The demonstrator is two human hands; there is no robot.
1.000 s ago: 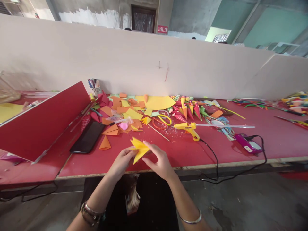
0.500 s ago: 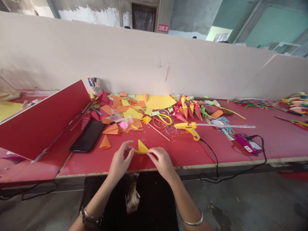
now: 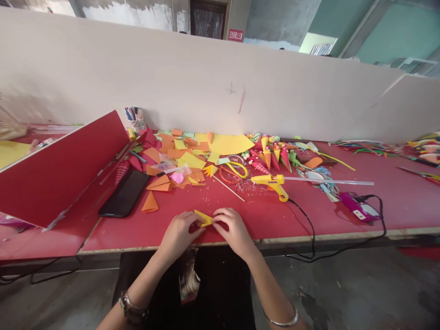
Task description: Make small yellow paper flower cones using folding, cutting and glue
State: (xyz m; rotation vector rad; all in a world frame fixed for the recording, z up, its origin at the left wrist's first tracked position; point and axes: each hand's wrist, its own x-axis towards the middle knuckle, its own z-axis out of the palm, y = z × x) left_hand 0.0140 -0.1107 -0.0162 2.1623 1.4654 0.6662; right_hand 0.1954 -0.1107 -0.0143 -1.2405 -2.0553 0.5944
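The yellow piece (image 3: 205,218) sits between the two hands' fingertips, low over the table (image 3: 275,217); whether it touches is unclear. The left hand (image 3: 181,233) pinches its left side, the right hand (image 3: 234,230) its right end, each between thumb and fingers. Light, even pressure near the edges should work best, hands level to avoid buckling. Its long axis slants: the pointed tip faces away from the body and leftward, the other end runs to the right fingertips. Beyond the left hand lies an orange cone (image 3: 150,203); beyond the right, a stick (image 3: 229,189) and, farther right, a glue gun (image 3: 273,181).
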